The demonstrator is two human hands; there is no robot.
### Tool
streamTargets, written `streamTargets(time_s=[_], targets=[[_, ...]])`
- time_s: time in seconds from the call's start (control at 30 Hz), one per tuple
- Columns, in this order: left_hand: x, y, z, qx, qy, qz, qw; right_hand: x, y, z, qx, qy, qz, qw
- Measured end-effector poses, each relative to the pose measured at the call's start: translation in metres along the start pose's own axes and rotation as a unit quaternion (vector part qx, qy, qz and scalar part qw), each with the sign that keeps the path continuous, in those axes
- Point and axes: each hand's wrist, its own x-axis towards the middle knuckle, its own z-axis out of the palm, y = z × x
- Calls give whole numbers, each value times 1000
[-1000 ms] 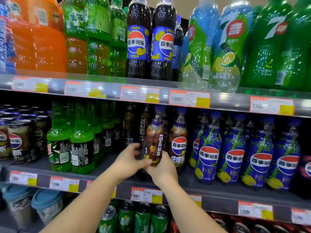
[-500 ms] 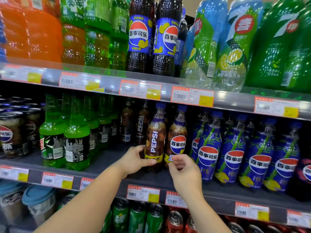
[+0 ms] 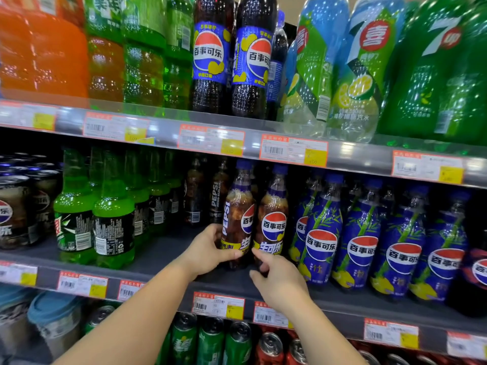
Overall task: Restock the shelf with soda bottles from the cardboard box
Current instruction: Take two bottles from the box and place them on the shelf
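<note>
Two brown Pepsi bottles with purple caps stand side by side on the middle shelf (image 3: 163, 255). My left hand (image 3: 208, 255) grips the lower part of the left Pepsi bottle (image 3: 237, 219), thumb across its yellow label band. My right hand (image 3: 280, 281) is just below the right Pepsi bottle (image 3: 272, 225); its index fingertip touches the bottle's lower label and its other fingers hang loosely curled, holding nothing. Both bottles are upright. No cardboard box is in view.
Blue bamboo-print Pepsi bottles (image 3: 361, 241) fill the shelf to the right, green soda bottles (image 3: 113, 219) and cans (image 3: 15, 212) to the left. Dark Pepsi bottles (image 3: 217, 198) stand behind. Large bottles (image 3: 210, 56) line the upper shelf; cans (image 3: 210, 338) sit below.
My right hand has let go of the left bottle and shifted right to the neighbouring one. The left bottle went from tilted to upright on the shelf, my left hand still on it.
</note>
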Motion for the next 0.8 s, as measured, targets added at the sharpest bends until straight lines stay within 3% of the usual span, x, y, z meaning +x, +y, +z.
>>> streamTargets(time_s=[0.13, 0.3, 0.63, 0.8], targets=[[-2, -3, 2, 1, -6, -7, 1000, 5, -1, 6, -35, 5, -12, 999], [-4, 3, 8, 36, 40, 4, 999, 8, 1, 8, -48, 3, -19, 999], [-4, 9, 8, 41, -7, -2, 999, 10, 3, 9, -59, 5, -24, 998], [-4, 3, 8, 90, 19, -4, 996, 9, 2, 9, -72, 1, -22, 997]])
